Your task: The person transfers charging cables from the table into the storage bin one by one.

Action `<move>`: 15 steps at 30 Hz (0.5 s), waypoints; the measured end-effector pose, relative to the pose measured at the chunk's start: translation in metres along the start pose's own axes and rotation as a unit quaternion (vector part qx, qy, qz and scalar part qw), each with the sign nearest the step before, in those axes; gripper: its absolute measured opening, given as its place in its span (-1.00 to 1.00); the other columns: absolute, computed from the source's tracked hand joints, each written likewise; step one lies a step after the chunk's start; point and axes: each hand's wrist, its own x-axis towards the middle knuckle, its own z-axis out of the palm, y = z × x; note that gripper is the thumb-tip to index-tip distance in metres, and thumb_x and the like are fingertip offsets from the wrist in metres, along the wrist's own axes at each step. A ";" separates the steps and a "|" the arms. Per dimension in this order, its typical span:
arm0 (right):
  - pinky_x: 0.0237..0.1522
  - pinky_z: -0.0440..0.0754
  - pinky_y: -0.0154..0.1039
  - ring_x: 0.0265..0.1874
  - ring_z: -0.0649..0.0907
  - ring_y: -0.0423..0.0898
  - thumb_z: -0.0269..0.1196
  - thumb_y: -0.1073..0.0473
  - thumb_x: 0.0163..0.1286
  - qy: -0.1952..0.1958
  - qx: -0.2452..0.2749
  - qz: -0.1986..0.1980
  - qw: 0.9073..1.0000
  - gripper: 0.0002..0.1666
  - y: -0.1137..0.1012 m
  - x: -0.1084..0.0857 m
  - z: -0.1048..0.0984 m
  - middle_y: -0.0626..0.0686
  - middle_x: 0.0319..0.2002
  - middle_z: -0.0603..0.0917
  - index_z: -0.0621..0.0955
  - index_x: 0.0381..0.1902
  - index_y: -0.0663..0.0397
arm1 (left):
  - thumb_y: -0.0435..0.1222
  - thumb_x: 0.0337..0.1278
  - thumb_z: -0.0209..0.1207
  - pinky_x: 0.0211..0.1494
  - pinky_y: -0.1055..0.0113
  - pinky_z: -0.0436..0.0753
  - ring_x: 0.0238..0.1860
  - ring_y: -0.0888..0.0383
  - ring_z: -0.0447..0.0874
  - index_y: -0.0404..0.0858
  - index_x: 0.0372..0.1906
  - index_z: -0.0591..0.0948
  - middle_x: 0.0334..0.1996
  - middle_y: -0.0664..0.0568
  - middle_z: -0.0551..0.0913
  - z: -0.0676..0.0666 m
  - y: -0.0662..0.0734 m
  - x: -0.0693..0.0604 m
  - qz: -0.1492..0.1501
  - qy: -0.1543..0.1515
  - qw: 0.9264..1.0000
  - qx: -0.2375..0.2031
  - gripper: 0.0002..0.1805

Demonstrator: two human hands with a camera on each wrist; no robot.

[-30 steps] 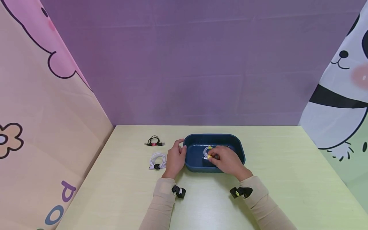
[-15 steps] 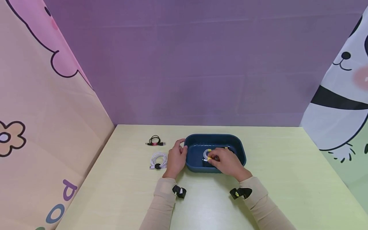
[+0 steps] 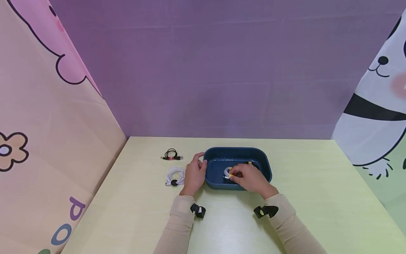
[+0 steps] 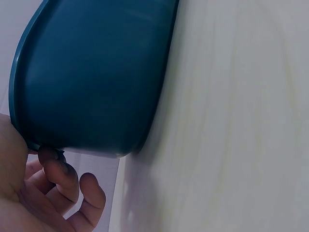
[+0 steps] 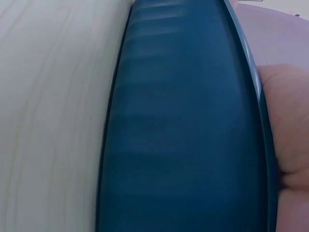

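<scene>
My left hand [image 3: 195, 175] grips the left end of the dark blue plastic bin [image 3: 236, 186], thumb by the rim. In the left wrist view, curled fingers [image 4: 65, 176] lie against the bin's end wall. My right hand [image 3: 252, 179] reaches over the front rim and pinches a coiled white cable [image 3: 226, 173] with yellow bits, low inside the bin. Part of that coil is hidden under the fingers. Behind this hand, something black and yellow [image 3: 249, 162] shows in the bin, mostly covered. The right wrist view shows the bin's outer front wall [image 5: 188, 121], which hides the fingertips.
Left of the bin, on the pale wooden table [image 3: 142, 211], lie a white coiled cable [image 3: 175, 175] with a black tie and, farther back, a black USB cable [image 3: 171, 155] with a red band. A purple backdrop [image 3: 203, 70] rises behind the table.
Both hands stay in nearly the same place on and over the bin. The white cable with yellow bits sits slightly lower under the right fingers. The head view has shifted a little.
</scene>
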 end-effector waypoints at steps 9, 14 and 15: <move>-0.27 0.60 -0.30 -0.33 0.62 -0.26 0.31 0.11 0.45 -0.031 0.034 0.010 0.999 -0.83 0.004 0.002 -0.002 -0.08 -0.23 0.77 0.78 -0.10 -0.02 | -0.26 0.51 0.11 -0.53 0.38 0.28 -0.62 0.19 0.34 -0.22 0.35 0.52 -0.59 0.10 0.39 0.001 0.001 0.002 0.008 0.004 1.000 0.000 -0.59; -0.25 0.61 -0.28 -0.34 0.62 -0.25 0.31 0.13 0.45 -0.043 0.045 0.021 0.998 -0.83 0.004 0.004 -0.003 -0.08 -0.24 0.78 0.78 -0.09 -0.01 | -0.24 0.51 0.12 -0.53 0.38 0.28 -0.62 0.19 0.34 -0.20 0.35 0.52 -0.59 0.11 0.39 0.001 0.002 0.003 0.008 0.005 1.000 0.001 -0.59; -0.25 0.61 -0.28 -0.34 0.62 -0.25 0.31 0.12 0.45 -0.044 0.045 0.022 0.998 -0.83 0.003 0.004 -0.003 -0.09 -0.24 0.77 0.78 -0.09 -0.02 | -0.24 0.51 0.12 -0.53 0.38 0.28 -0.62 0.19 0.34 -0.19 0.35 0.52 -0.59 0.11 0.39 0.001 0.002 0.003 0.008 0.005 1.000 0.003 -0.59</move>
